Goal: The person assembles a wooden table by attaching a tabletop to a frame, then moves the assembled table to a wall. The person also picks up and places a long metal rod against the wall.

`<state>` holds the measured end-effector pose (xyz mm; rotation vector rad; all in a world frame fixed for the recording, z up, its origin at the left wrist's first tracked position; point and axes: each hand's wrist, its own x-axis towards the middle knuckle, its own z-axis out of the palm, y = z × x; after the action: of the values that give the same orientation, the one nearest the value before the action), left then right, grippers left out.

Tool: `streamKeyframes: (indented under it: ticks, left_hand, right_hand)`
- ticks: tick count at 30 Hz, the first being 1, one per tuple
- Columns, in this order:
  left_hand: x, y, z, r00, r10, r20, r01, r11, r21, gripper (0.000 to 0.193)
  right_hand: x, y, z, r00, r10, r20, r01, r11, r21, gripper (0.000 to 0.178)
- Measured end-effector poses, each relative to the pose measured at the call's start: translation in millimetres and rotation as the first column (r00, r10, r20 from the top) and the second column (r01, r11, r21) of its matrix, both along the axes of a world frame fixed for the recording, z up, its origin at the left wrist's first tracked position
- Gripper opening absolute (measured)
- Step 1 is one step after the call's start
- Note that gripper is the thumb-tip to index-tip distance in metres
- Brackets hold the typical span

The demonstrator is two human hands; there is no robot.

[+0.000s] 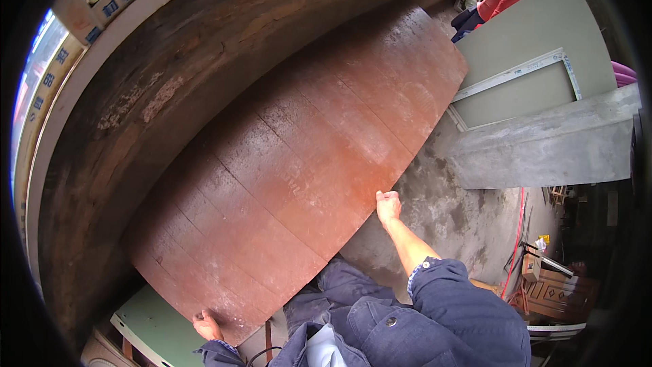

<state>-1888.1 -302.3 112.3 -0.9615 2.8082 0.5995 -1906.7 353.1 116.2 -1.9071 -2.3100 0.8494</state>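
A large reddish-brown board (292, 156) with dark seam lines across it slants from the lower left to the upper right. My left hand (208, 326) is closed around its near left end, thumb on top and the other fingers mostly hidden. Farther along the near long edge, my right hand (388, 206) grips the rim, its fingertips curled out of sight beneath. The board's far side lies close along a stained brick wall (136, 95). My legs (346, 282) are against or just under its near edge; I cannot tell which.
A pale green panel (159, 326) shows below the board's left end. On the right are a grey-green sheet (543, 34), a white frame (523, 66) and a grey slab (543, 153). Stained concrete floor (441, 217), a red hose (516, 241) and a carved wooden panel (553, 295) lie nearer.
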Motion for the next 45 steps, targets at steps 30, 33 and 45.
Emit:
streamKeyframes:
  ticks: [30, 33, 45]
  left_hand:
    - [-144, -88, -39, 0.900, 0.427, 0.086, -0.435, 0.876, 0.209, 0.085]
    - [-139, -93, -40, 0.854, 0.516, 0.066, -0.501, 0.781, 0.374, 0.087]
    - [-128, -122, -58, 0.828, 0.559, -0.035, -0.465, 0.721, 0.514, 0.077]
  right_hand:
    - [-20, 78, -39, 0.524, -0.696, -0.492, 0.011, 0.583, -0.813, 0.085]
    - [-24, 52, -38, 0.499, -0.673, -0.545, 0.005, 0.632, -0.775, 0.080]
    - [-32, 19, -36, 0.584, -0.619, -0.525, 0.158, 0.721, -0.674, 0.085]
